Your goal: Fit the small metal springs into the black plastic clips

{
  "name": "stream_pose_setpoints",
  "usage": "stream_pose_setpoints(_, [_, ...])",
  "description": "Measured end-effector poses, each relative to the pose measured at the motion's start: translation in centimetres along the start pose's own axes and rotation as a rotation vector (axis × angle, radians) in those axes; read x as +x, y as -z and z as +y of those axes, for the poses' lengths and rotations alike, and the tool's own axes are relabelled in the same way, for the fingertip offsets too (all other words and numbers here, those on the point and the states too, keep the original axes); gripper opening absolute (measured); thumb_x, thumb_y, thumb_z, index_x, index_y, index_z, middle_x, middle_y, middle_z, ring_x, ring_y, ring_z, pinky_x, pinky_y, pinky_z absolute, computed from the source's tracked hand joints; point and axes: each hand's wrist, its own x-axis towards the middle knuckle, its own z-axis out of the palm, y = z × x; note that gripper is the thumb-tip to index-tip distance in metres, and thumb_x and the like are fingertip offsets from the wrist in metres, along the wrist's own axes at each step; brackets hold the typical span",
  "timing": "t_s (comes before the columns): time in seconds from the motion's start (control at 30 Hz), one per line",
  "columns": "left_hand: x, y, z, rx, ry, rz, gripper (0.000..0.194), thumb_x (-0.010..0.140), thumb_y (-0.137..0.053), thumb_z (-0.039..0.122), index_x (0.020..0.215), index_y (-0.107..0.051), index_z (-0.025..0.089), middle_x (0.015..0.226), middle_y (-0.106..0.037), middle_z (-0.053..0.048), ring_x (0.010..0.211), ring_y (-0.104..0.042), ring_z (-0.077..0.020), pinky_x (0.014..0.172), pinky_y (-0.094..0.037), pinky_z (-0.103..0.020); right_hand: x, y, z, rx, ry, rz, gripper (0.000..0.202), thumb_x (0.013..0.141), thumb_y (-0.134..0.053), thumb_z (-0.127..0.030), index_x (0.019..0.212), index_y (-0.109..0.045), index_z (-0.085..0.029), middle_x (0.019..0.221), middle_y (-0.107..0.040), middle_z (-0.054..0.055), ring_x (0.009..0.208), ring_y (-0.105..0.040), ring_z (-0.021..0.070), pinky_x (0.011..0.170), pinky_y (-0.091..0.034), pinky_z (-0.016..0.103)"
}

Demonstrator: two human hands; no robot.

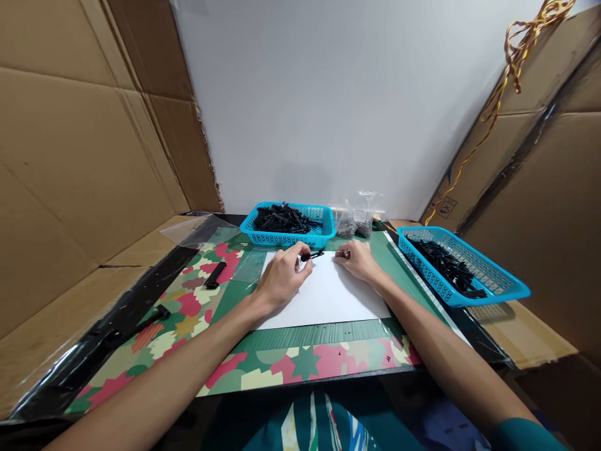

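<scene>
Over the white sheet, my left hand pinches a small black plastic part between thumb and fingers, its thin end pointing right. My right hand is a short gap to the right, fingertips pressed together above the sheet's far edge. Whatever those fingertips hold, if anything, is too small or hidden to make out. Behind my left hand stands a blue basket heaped with black plastic parts.
A second blue basket of black parts stands at the right. Bags of small metal pieces rest against the white wall. Loose black parts, one a short bar, lie on the patterned mat at left. Cardboard walls flank both sides.
</scene>
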Motion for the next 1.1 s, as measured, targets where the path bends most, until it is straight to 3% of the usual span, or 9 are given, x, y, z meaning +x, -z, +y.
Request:
stream_pose_setpoints(0.33, [-0.2,-0.2,0.0,0.017,-0.065,-0.025,0.010,0.098,-0.061,0.027,0.105,-0.064,0.022,0.087,-0.071,0.000,0.073,-0.060,-0.0197,0.073,-0.043,-0.033,0.2,-0.2,0.0,0.020,-0.046,-0.034,0.015,0.083,-0.068,-0.011,0.082,-0.081,-0.018,0.076,-0.074,0.004,0.074,-0.058,0.0189,0.081,-0.029,0.033])
stream_pose_setpoints(0.5, [-0.1,-0.2,0.1,0.001,-0.094,-0.036,0.019,0.099,-0.059,0.027,0.112,-0.071,0.021,0.097,-0.075,-0.003,0.076,-0.061,-0.0189,0.081,-0.045,-0.036,0.0,0.1,-0.1,0.060,-0.056,-0.064,0.007,0.082,-0.071,-0.013,0.083,-0.076,-0.017,0.077,-0.070,0.002,0.074,-0.056,0.0174,0.078,-0.029,0.031])
stream_pose_setpoints(0.63, [0.0,-0.5,0.5,-0.224,-0.010,-0.060,0.029,0.099,-0.060,0.032,0.119,-0.078,0.022,0.103,-0.077,-0.005,0.079,-0.062,-0.0192,0.078,-0.048,-0.036,0.0,0.4,0.3,0.134,-0.006,-0.040,0.005,0.084,-0.067,-0.016,0.083,-0.072,-0.017,0.076,-0.065,0.001,0.074,-0.054,0.0170,0.075,-0.031,0.030])
stream_pose_setpoints(0.77, [0.3,-1.0,0.4,-0.568,0.241,-0.081,0.033,0.093,-0.066,0.038,0.116,-0.080,0.019,0.081,-0.072,-0.003,0.064,-0.054,-0.0155,0.054,-0.038,-0.029,0.4,0.9,0.4,0.343,0.037,0.049,0.008,0.086,-0.065,-0.025,0.085,-0.066,-0.017,0.078,-0.060,0.000,0.073,-0.051,0.0160,0.070,-0.033,0.029])
stream_pose_setpoints(0.83, [0.5,-1.2,0.2,-0.634,0.281,-0.074,0.031,0.091,-0.069,0.038,0.113,-0.079,0.019,0.068,-0.063,0.000,0.058,-0.048,-0.0131,0.050,-0.032,-0.027,0.5,1.2,0.2,0.498,0.048,0.051,0.016,0.087,-0.066,-0.034,0.084,-0.064,-0.018,0.075,-0.055,-0.001,0.070,-0.048,0.0149,0.066,-0.033,0.029])
stream_pose_setpoints(0.97, [0.8,-1.5,-0.3,-0.756,0.250,-0.027,0.024,0.089,-0.072,0.037,0.105,-0.072,0.019,0.091,-0.067,-0.002,0.063,-0.054,-0.0104,0.057,-0.042,-0.025,0.0,1.5,-1.2,0.802,0.009,0.010,0.036,0.083,-0.075,-0.052,0.089,-0.064,-0.018,0.071,-0.053,-0.003,0.065,-0.044,0.0129,0.061,-0.032,0.028])
stream_pose_setpoints(1.1, [0.8,-1.6,-0.2,-0.764,0.228,-0.031,0.025,0.088,-0.073,0.037,0.103,-0.066,0.019,0.097,-0.066,-0.002,0.065,-0.057,-0.0102,0.060,-0.045,-0.025,-0.7,1.8,-2.9,0.991,-0.022,-0.039,0.044,0.075,-0.086,-0.054,0.088,-0.067,-0.016,0.079,-0.061,0.000,0.069,-0.047,0.0116,0.064,-0.034,0.027])
